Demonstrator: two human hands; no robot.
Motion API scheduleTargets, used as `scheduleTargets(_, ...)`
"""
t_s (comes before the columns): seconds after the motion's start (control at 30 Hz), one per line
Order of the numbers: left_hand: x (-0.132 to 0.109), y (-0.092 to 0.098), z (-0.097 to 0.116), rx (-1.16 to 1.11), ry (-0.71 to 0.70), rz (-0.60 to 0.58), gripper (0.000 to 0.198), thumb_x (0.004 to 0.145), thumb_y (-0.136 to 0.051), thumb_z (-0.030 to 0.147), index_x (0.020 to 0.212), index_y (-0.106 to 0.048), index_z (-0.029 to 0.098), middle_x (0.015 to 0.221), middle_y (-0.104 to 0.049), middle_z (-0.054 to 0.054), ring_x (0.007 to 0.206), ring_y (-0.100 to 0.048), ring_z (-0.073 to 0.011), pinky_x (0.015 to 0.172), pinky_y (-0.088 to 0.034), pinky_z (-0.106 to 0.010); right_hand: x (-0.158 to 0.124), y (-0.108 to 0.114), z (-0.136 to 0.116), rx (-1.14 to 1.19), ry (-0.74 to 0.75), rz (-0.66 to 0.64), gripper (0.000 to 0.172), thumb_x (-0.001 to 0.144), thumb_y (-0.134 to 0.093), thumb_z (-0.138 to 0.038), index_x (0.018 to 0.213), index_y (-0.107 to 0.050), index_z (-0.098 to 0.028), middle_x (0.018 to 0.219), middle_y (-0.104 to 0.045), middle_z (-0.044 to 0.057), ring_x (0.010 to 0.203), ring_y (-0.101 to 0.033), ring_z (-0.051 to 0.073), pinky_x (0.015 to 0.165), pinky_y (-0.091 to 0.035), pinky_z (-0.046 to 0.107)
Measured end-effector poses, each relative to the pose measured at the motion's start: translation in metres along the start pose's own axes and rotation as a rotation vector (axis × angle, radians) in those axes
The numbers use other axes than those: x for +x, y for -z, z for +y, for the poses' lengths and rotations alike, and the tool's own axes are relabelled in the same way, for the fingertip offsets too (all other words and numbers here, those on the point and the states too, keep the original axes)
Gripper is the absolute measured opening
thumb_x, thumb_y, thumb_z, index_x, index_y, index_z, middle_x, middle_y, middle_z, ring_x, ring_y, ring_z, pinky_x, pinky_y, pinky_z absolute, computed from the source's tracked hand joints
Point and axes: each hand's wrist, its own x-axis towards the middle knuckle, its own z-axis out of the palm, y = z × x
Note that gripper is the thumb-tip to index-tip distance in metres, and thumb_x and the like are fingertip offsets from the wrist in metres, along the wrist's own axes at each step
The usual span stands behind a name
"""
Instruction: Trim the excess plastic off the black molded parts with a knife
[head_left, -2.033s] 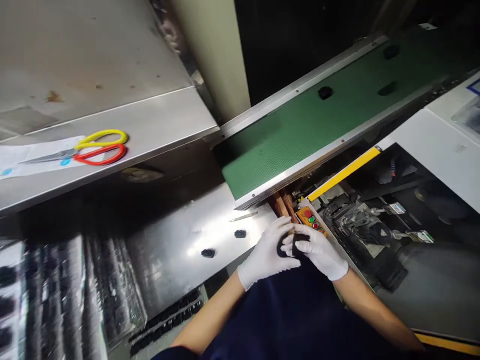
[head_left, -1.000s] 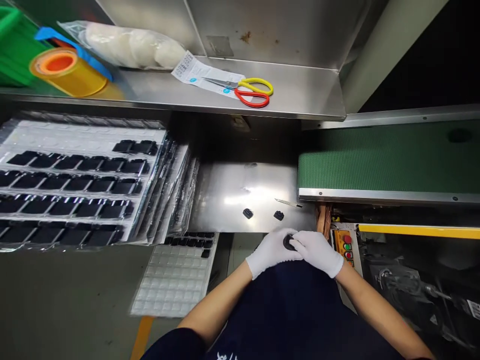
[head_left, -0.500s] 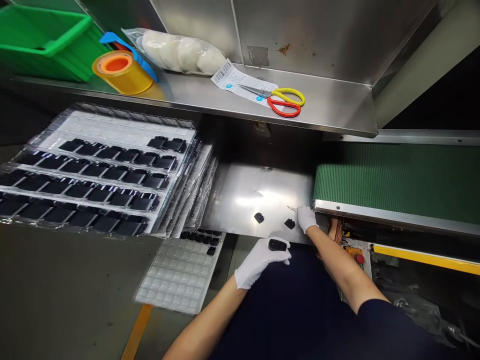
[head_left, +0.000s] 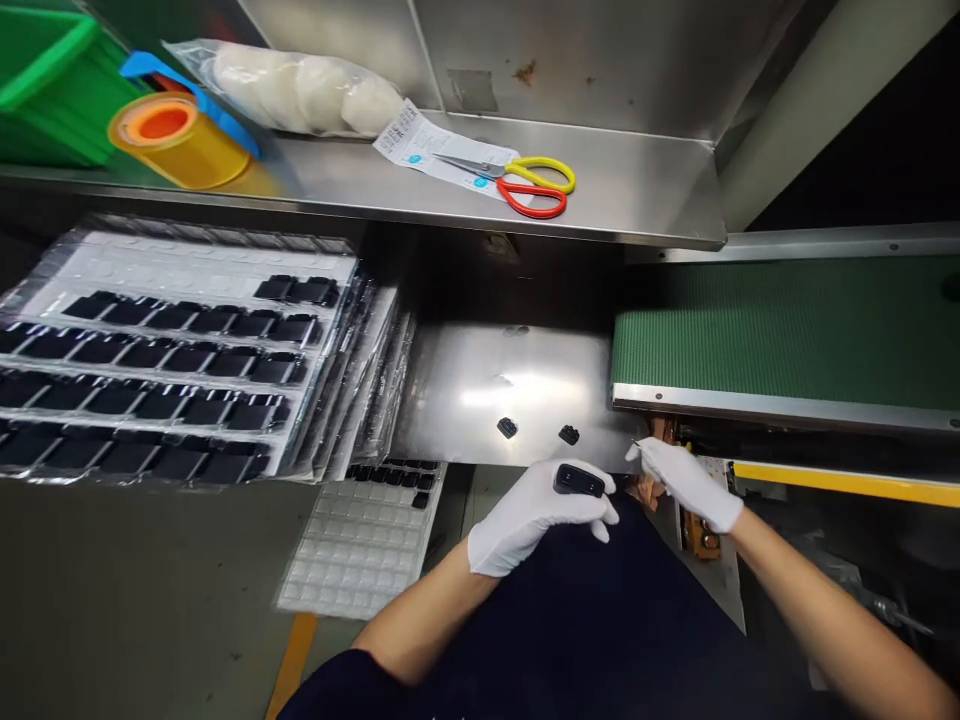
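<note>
Your left hand [head_left: 534,507] clamps its fingers around a black part [head_left: 579,481] by the near edge of the metal table [head_left: 457,395]; your right hand [head_left: 681,476], angled leftward, pinches a thin knife [head_left: 637,443]. Two small black pieces [head_left: 568,434] lie beyond; a green belt [head_left: 780,330] stands right, stacked trays [head_left: 172,262] left.

Your shiny steel bench [head_left: 457,385] carries two small black parts [head_left: 568,434]. Above, your metal shelf [head_left: 637,190] bears printed white paper [head_left: 409,138] under red-and-yellow-handled scissors [head_left: 505,172].

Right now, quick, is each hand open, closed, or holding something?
Left hand: closed around a black part.
Right hand: closed, pinching what looks like a slim tool, mostly hidden.
</note>
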Motion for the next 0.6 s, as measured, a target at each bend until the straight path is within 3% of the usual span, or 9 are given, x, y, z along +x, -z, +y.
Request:
scheduleTargets(0.1, -0.002, -0.023, 0.01, 0.037, 0.131, -0.112, 0.032, 0.073, -0.087, 0.024, 0.1, -0.076, 0.01, 0.085, -0.08, -0.011, 0.069, -0.076, -0.0201, 0.073, -0.059, -0.031, -0.036, 0.048, -0.05, -0.172, 0.087, -0.122, 0.039, 0.103, -0.05, -0.051, 0.084, -0.07, -0.024, 0.073, -0.067, 0.0, 0.064, -0.06, 0.016, 0.061, -0.047, 0.03)
scheduleTargets(0.17, -0.003, -0.037, 0.015, 0.07, 0.204, -0.179, 0.034, 0.07, -0.09, 0.025, 0.098, -0.075, 0.011, 0.083, -0.08, -0.011, 0.068, -0.076, -0.0192, 0.071, -0.06, -0.03, -0.051, 0.074, -0.085, -0.267, 0.224, -0.155, 0.039, 0.103, -0.048, -0.05, 0.082, -0.07, -0.025, 0.073, -0.068, 0.0, 0.062, -0.059, 0.015, 0.06, -0.044, 0.029)
scheduleTargets(0.23, -0.003, -0.051, 0.019, 0.104, 0.273, -0.221, 0.034, 0.068, -0.092, 0.024, 0.095, -0.075, 0.012, 0.082, -0.079, -0.009, 0.068, -0.075, -0.0188, 0.069, -0.061, -0.03, -0.06, 0.09, -0.114, -0.393, 0.335, -0.185, 0.037, 0.1, -0.056, -0.051, 0.075, -0.068, -0.025, 0.065, -0.063, -0.003, 0.051, -0.049, 0.011, 0.054, -0.036, 0.027)
scheduleTargets(0.33, -0.003, -0.067, 0.021, 0.137, 0.352, -0.257, 0.031, 0.068, -0.091, 0.02, 0.093, -0.074, 0.013, 0.08, -0.079, -0.007, 0.069, -0.075, -0.018, 0.068, -0.061, -0.029, -0.066, 0.097, -0.137, -0.641, 0.412, -0.218, 0.033, 0.095, -0.062, -0.05, 0.072, -0.065, -0.026, 0.057, -0.057, -0.002, 0.044, -0.035, 0.01, 0.051, -0.028, 0.03)
scheduleTargets(0.4, -0.003, -0.076, 0.019, 0.149, 0.375, -0.265, 0.03, 0.067, -0.09, 0.018, 0.093, -0.075, 0.012, 0.078, -0.078, -0.006, 0.069, -0.075, -0.0176, 0.067, -0.062, -0.027, -0.07, 0.095, -0.14, -0.76, 0.408, -0.221, 0.032, 0.096, -0.06, -0.049, 0.074, -0.065, -0.027, 0.056, -0.057, 0.001, 0.045, -0.036, 0.011, 0.05, -0.029, 0.033)
scheduleTargets(0.47, -0.002, -0.082, 0.017, 0.145, 0.382, -0.267, 0.032, 0.066, -0.091, 0.018, 0.093, -0.075, 0.012, 0.078, -0.077, -0.005, 0.07, -0.075, -0.0181, 0.066, -0.062, -0.028, -0.075, 0.091, -0.13, -0.754, 0.379, -0.211, 0.037, 0.098, -0.057, -0.054, 0.073, -0.064, -0.028, 0.058, -0.059, 0.003, 0.05, -0.046, 0.013, 0.053, -0.036, 0.035)
scheduleTargets(0.6, -0.001, -0.089, 0.012, 0.123, 0.381, -0.264, 0.039, 0.061, -0.097, 0.023, 0.092, -0.075, 0.01, 0.078, -0.075, -0.005, 0.072, -0.076, -0.02, 0.066, -0.064, -0.03, -0.087, 0.081, -0.073, -0.561, 0.249, -0.05, 0.051, 0.096, -0.054, -0.073, 0.07, -0.062, -0.029, 0.065, -0.066, 0.005, 0.074, -0.068, 0.02, 0.067, -0.051, 0.04)
